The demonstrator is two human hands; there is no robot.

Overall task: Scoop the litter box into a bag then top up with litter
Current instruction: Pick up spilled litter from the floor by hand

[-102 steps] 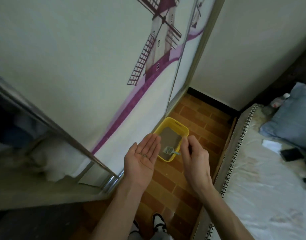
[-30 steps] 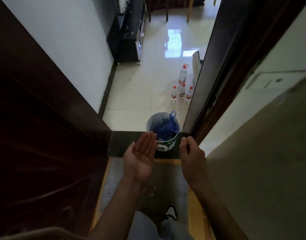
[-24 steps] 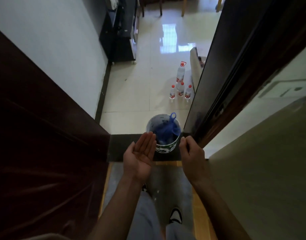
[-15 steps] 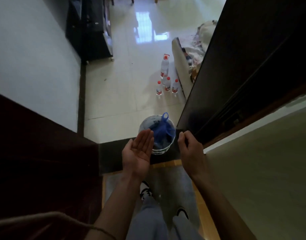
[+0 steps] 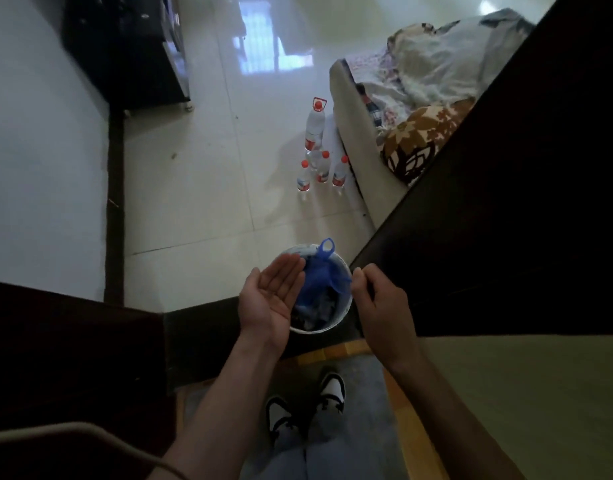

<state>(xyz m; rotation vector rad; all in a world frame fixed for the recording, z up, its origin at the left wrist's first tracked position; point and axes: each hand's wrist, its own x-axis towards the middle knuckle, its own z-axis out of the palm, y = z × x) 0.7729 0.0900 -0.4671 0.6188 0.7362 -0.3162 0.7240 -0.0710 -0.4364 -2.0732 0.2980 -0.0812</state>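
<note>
Blue plastic, a thin bag [image 5: 320,277] with one handle loop standing up, lines a white bin [image 5: 339,315] at the centre of the frame, slightly below the middle. The left hand [image 5: 272,299] is held palm up, fingers straight and together, over the bin's left rim, its fingertips just beside the bag; whether they touch it cannot be told, nor whether anything lies in the palm. The right hand [image 5: 381,306] is at the bin's right edge, back toward the camera, thumb and forefinger brought together close to the bag's right fold; a pinch on the plastic cannot be confirmed. The bin stands on pale glossy tiles at a dark doorway threshold. Above it, in the upper middle, water bottles [image 5: 318,164] with red caps cluster beside a sofa [image 5: 370,168]. Two black-and-white shoes [image 5: 329,393] show at the bottom centre.
</note>
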